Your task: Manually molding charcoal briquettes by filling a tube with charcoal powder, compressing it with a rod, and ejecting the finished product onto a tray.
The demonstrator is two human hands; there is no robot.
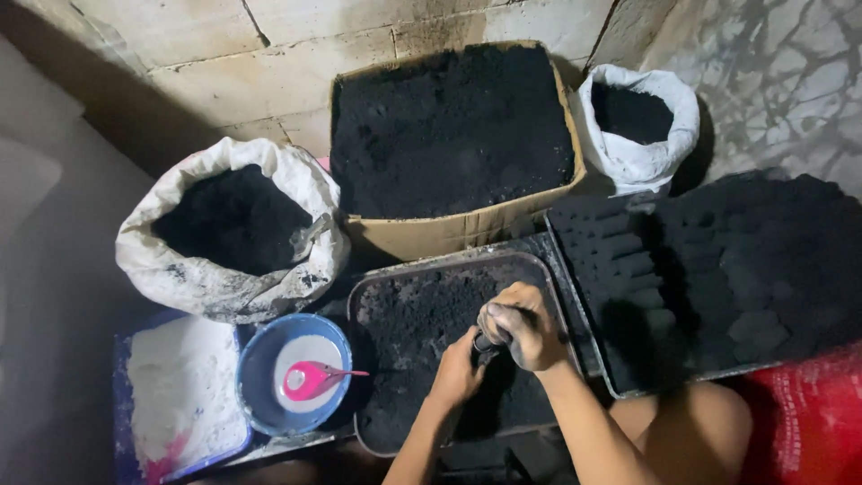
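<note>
far left: tray of white powder [175, 386], then blue bowl [292, 373] with a pink scoop [310, 379]. left hand [458, 368] sits low on a small dark tube mould [485, 344], fingers wrapped round it, over the black mix in the metal tray [449, 314]. right hand [521, 325] is fisted on the mould top. judgement: keep it upright, press straight down, pack evenly. finished briquettes [718, 269] lie on the right.
</note>
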